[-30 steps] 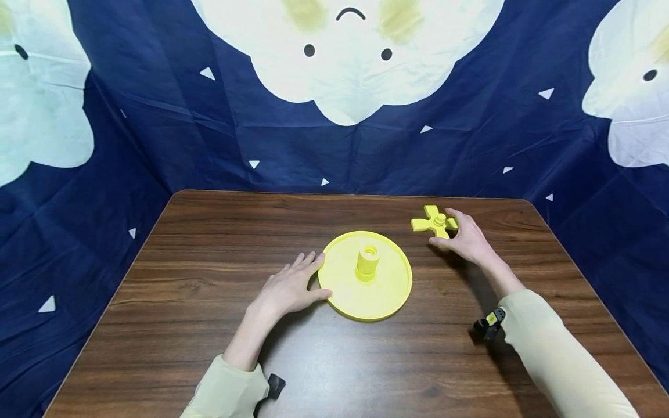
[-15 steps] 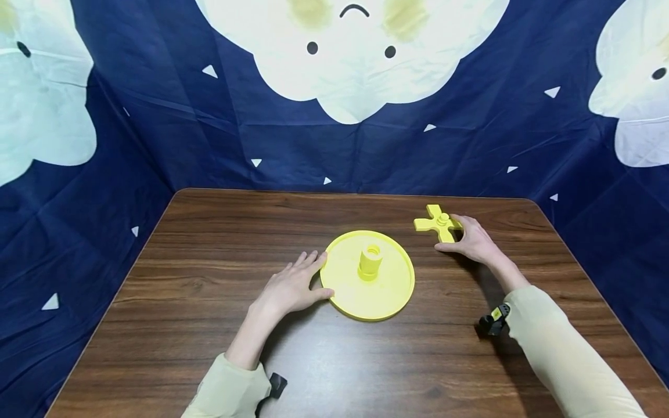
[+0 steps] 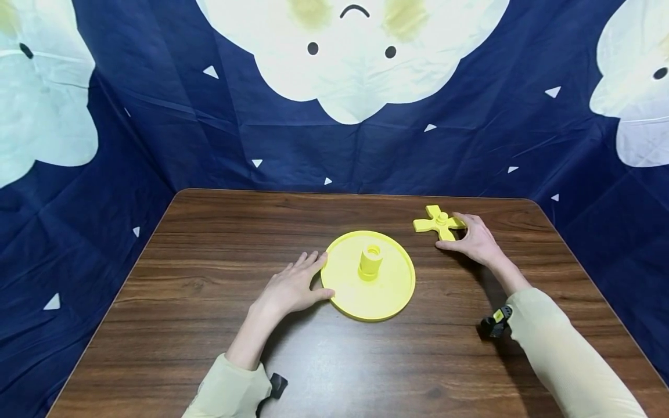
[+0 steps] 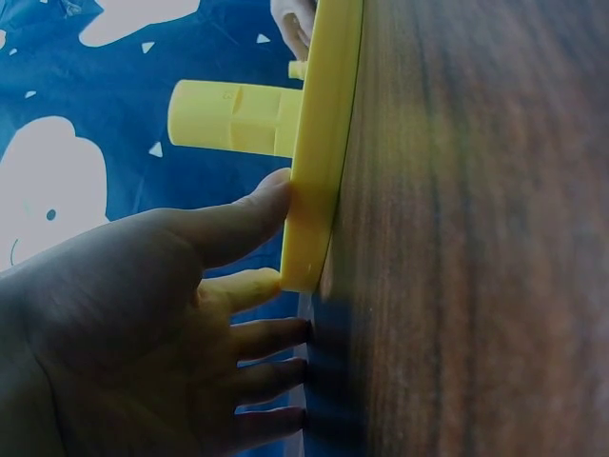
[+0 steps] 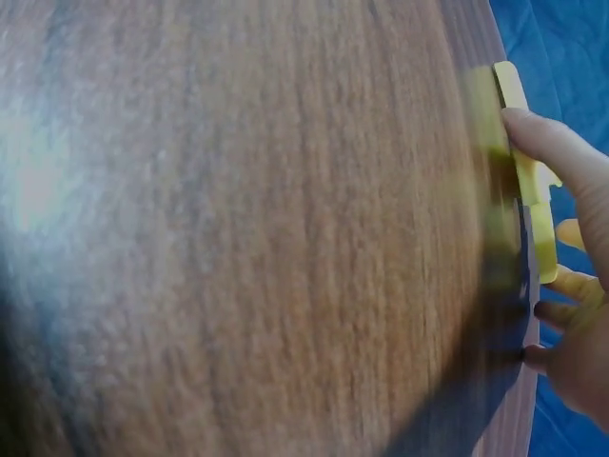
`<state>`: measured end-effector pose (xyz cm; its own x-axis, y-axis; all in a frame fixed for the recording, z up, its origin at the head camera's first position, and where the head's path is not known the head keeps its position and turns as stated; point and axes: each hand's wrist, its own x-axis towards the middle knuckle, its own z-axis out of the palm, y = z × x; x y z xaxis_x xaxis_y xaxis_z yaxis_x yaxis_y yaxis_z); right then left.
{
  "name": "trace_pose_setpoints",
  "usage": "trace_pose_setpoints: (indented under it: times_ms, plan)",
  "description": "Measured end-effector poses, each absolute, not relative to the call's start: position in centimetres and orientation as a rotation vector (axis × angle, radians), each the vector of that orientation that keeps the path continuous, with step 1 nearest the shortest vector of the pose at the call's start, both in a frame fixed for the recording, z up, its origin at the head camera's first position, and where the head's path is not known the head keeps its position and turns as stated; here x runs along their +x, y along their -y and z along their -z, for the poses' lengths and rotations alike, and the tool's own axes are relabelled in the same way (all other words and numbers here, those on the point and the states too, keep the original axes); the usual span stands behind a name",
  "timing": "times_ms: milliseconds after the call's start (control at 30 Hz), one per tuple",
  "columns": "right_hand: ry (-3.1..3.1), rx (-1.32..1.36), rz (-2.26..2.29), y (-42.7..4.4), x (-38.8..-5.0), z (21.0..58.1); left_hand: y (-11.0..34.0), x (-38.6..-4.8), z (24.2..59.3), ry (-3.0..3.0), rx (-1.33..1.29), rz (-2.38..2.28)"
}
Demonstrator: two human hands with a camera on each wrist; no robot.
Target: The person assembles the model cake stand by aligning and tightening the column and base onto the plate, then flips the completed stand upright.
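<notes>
A round yellow tray (image 3: pixel 392 287) lies on the table with a hollow upright post (image 3: pixel 370 264) at its middle. My left hand (image 3: pixel 290 287) is spread at the tray's left rim; its thumb and index finger touch the edge without curling round it. Farther back on the right, a yellow cross-shaped piece (image 3: pixel 425 225) with a small round knob lies flat. My right hand (image 3: pixel 478 241) is beside it, thumb and index finger spread around two of its arms. In the right wrist view the thumb (image 5: pixel 547 143) overlaps one arm of the cross-shaped piece (image 5: pixel 511 86); firm contact is not clear.
The dark wood-grain table (image 3: pixel 209 226) extends around both pieces. Behind its back edge hangs a navy cloth (image 3: pixel 292 145) with white cloud shapes. A black device (image 3: pixel 496 322) sits at the right wrist, another black device (image 3: pixel 277 385) at the left.
My right hand has shifted slightly to the right relative to the cross-shaped piece, with more of that piece's right arm showing. The left hand and the tray keep their places; the head view shifted slightly.
</notes>
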<state>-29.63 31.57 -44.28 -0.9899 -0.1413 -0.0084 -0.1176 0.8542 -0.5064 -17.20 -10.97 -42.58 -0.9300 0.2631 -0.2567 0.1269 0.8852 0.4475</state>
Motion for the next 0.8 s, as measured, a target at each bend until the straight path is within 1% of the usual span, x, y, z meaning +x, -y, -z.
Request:
trace_pose_setpoints:
  times_ms: [167,567,800]
  plan:
    - [-3.035,-0.227,0.92,-31.6,-29.6,43.9,10.9,-17.2,42.6,-2.736,0.29,-0.622]
    - [-3.102,-0.124,1.15,-30.3,-29.4,41.8,10.9,-17.2,42.6,-2.739,0.29,-0.625]
    - [-3.038,-0.116,1.425,-29.0,-28.8,40.3,10.9,-17.2,42.5,-2.738,0.292,-0.623]
